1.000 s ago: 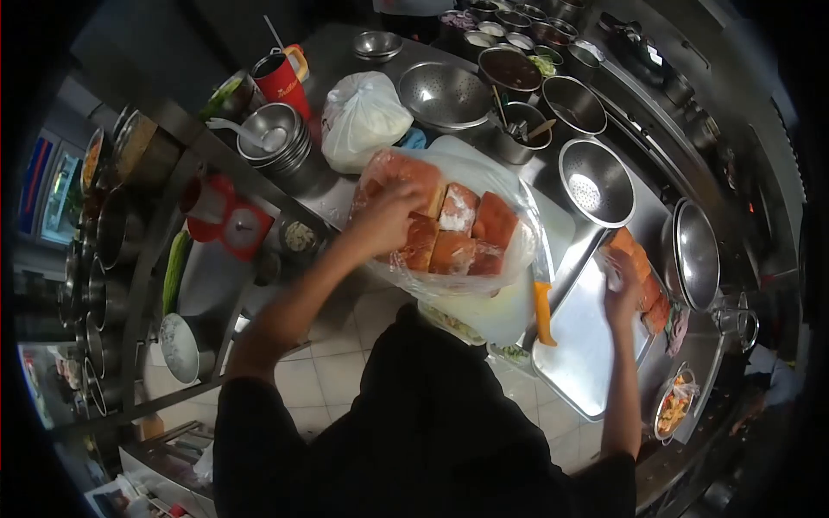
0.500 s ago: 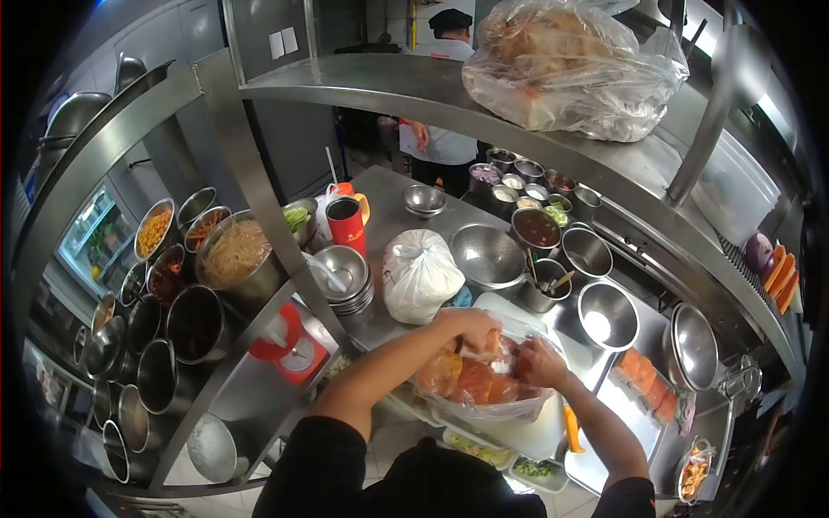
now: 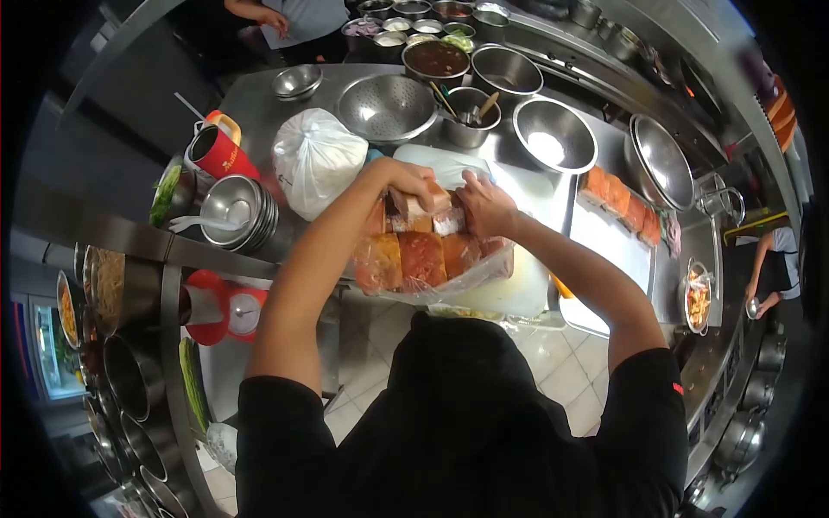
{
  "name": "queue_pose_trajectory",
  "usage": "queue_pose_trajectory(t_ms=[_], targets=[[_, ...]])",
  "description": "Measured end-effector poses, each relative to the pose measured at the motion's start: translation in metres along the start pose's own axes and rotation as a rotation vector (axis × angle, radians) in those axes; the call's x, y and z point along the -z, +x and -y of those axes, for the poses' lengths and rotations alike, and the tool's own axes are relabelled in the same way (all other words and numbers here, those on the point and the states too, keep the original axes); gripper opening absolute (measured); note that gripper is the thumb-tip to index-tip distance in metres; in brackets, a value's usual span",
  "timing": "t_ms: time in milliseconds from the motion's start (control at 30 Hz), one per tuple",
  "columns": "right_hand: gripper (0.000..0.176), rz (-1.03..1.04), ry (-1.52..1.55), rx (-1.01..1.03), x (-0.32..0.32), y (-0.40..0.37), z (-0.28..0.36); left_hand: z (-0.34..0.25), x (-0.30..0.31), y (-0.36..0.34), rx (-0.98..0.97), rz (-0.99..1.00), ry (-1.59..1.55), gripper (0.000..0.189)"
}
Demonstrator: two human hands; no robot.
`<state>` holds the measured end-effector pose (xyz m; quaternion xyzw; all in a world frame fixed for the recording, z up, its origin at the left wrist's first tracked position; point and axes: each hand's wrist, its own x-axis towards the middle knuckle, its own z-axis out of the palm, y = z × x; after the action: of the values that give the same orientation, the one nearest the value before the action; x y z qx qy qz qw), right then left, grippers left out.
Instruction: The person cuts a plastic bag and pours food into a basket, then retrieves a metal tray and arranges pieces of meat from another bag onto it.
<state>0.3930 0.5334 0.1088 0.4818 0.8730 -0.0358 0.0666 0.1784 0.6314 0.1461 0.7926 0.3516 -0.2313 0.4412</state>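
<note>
A clear plastic bag (image 3: 466, 278) on the white cutting board (image 3: 521, 292) holds orange-brown blocks (image 3: 420, 259). The left hand (image 3: 401, 177) curls its fingers around one pale-topped block (image 3: 425, 205). The right hand (image 3: 485, 205) touches it with bent fingers, grip unclear. A flat steel tray (image 3: 615, 252) carries orange slabs (image 3: 617, 197).

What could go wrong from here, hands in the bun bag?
1. The left hand grips a bun while the right hand presses the neighbouring buns; the bun may tear or crush.
2. The bag sits at the cutting board's near edge; tugging might drag it off.
</note>
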Motion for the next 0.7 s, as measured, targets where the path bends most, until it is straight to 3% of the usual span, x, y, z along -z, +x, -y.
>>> queue_pose_trajectory(t_ms=[33,100,133,200,233,267,300,333,400,433,500,600,700], targets=[[0.064,0.057,-0.003,-0.030,0.003,0.001,0.004,0.006,-0.003,-0.005,0.000,0.010,0.000,0.071],[0.058,0.021,-0.051,-0.038,0.006,-0.002,0.009,0.032,-0.002,-0.018,-0.095,-0.089,-0.817,0.066],[0.053,-0.014,-0.100,-0.042,0.008,-0.002,0.010,0.049,-0.002,-0.020,-0.097,-0.094,-0.815,0.066],[0.060,0.011,-0.045,-0.036,0.003,0.001,0.008,0.080,-0.008,-0.018,-0.377,-0.285,-1.317,0.067],[0.067,0.037,0.008,-0.026,0.000,0.005,0.009,0.086,-0.013,-0.020,-0.370,-0.293,-1.324,0.067],[0.067,0.043,0.013,-0.014,0.007,0.005,0.016,0.077,-0.020,-0.034,-0.554,-0.466,-1.559,0.068],[0.066,-0.021,0.342,0.053,0.024,0.002,0.023,0.070,-0.025,-0.047,-0.744,-0.650,-1.785,0.069],[0.065,-0.082,0.672,0.113,0.037,-0.002,0.030,0.066,-0.028,-0.058,-0.733,-0.655,-1.797,0.069],[0.072,-0.050,0.734,0.205,0.047,-0.013,0.055,0.061,-0.034,-0.074,-1.258,-0.275,-1.847,0.069],[0.076,-0.031,0.746,0.275,0.053,-0.020,0.070,0.059,-0.038,-0.081,-1.254,-0.275,-1.853,0.069],[0.083,-0.047,0.677,0.332,0.047,-0.032,0.099,0.058,-0.055,-0.095,-1.290,-0.415,-1.950,0.069],[0.087,-0.258,0.507,0.329,0.018,-0.035,0.120,0.059,-0.096,-0.115,-1.175,-0.808,-1.788,0.062],[0.091,-0.229,0.489,0.218,0.009,-0.034,0.119,0.057,-0.138,-0.128,-1.203,-0.780,-1.943,0.069]])
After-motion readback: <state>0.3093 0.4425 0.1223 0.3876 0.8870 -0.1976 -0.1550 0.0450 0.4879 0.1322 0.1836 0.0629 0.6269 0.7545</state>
